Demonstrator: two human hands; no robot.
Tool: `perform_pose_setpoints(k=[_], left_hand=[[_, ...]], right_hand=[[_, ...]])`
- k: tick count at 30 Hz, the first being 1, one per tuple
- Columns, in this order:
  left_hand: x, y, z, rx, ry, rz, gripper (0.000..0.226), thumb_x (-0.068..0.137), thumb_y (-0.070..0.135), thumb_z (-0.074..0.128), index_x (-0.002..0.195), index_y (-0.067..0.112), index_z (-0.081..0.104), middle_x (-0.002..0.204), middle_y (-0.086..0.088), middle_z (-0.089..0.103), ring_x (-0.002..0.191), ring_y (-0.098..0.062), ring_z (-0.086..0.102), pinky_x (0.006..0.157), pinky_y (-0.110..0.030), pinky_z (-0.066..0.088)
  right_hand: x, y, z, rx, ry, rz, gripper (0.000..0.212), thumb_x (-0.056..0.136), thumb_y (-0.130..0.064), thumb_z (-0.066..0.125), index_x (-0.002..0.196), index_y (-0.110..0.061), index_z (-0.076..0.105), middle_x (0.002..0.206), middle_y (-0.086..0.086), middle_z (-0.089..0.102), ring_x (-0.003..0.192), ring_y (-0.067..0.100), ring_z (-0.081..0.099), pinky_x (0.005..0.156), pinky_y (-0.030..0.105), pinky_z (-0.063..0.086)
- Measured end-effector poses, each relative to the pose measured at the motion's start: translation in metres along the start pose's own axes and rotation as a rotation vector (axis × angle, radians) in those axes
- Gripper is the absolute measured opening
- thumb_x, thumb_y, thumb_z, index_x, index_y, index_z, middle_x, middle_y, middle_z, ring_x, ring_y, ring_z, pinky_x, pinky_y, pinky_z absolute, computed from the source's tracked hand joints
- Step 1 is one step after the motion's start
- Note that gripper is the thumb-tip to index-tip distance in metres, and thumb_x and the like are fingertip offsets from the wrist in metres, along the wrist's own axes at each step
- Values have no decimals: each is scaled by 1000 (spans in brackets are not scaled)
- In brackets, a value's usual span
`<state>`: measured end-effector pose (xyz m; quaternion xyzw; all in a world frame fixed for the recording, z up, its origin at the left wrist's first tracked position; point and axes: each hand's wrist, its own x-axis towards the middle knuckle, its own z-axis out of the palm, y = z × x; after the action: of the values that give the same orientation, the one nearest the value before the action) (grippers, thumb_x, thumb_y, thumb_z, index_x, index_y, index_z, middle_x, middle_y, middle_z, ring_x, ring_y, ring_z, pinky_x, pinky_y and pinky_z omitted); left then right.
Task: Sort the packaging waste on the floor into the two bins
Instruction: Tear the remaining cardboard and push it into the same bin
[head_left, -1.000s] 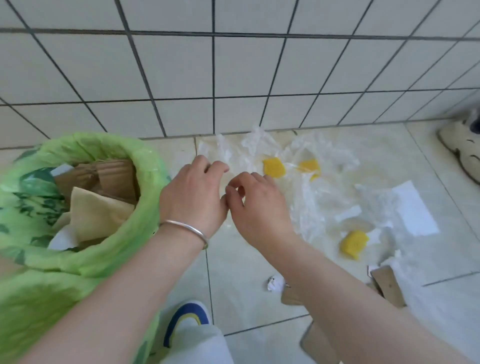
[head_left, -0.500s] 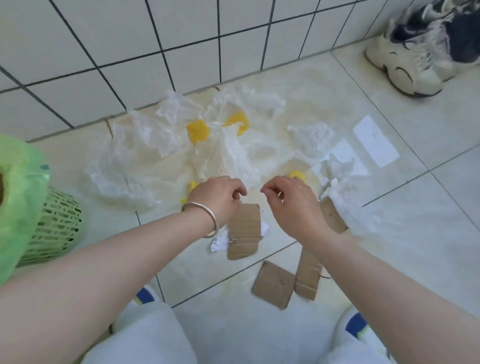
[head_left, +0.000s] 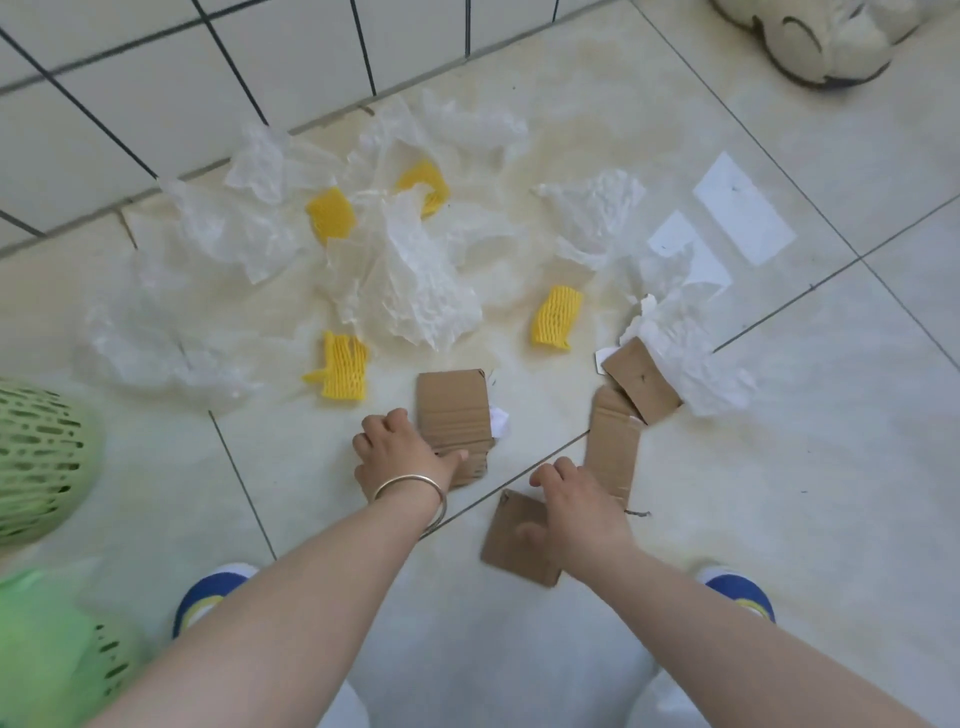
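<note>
Left hand (head_left: 402, 457) down on the floor, fingers curled, thumb lying across the near edge of a cardboard piece (head_left: 454, 418) that sits just right of its knuckles; looks like it grips that edge, metal bangle (head_left: 415, 493) on the wrist. Right hand (head_left: 576, 512) lies over a second cardboard piece (head_left: 511, 545), fingers bent, thumb on the card's top face; cannot tell if it grips or only presses. A long cardboard strip (head_left: 613, 447) lies just beyond the right hand's fingers, touching a fourth cardboard piece (head_left: 641, 387) further out to the right, which is partly under crumpled white plastic (head_left: 685, 358). Beyond the left hand: a yellow foam net (head_left: 343, 371) near, a big crumpled plastic sheet (head_left: 410, 291) further out, two more yellow nets (head_left: 331, 214) (head_left: 423, 184) up by the wall. Another yellow net (head_left: 557, 317) is beyond and between both hands. White paper slips (head_left: 743, 208) far out right of the right hand. Green mesh bin (head_left: 39, 462) well off to the left of the left hand, with green bag (head_left: 47, 649) at the lower left edge. Pale shoe (head_left: 815, 36) at the top right corner.
</note>
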<state>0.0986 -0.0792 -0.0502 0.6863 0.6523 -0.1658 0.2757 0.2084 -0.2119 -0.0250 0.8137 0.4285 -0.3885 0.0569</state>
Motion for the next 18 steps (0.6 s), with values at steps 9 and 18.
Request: perform_pose_setpoints(k=[9, 18], left_hand=[[-1, -1, 7, -31, 15, 31, 73, 68, 42, 78, 123, 13, 39, 126, -10, 46, 117, -29, 51, 90, -37, 46], [2, 5, 2, -207, -199, -49, 37, 76, 39, 71, 105, 16, 69, 110, -9, 70, 105, -30, 62, 86, -31, 48]], right_hand=[[3, -7, 29, -156, 60, 32, 56, 78, -39, 68, 119, -16, 39, 117, 5, 47, 109, 24, 46, 88, 31, 38], [7, -3, 10, 349, -6, 167, 28, 84, -43, 61, 80, -16, 56, 94, 2, 48, 107, 24, 49, 79, 33, 42]])
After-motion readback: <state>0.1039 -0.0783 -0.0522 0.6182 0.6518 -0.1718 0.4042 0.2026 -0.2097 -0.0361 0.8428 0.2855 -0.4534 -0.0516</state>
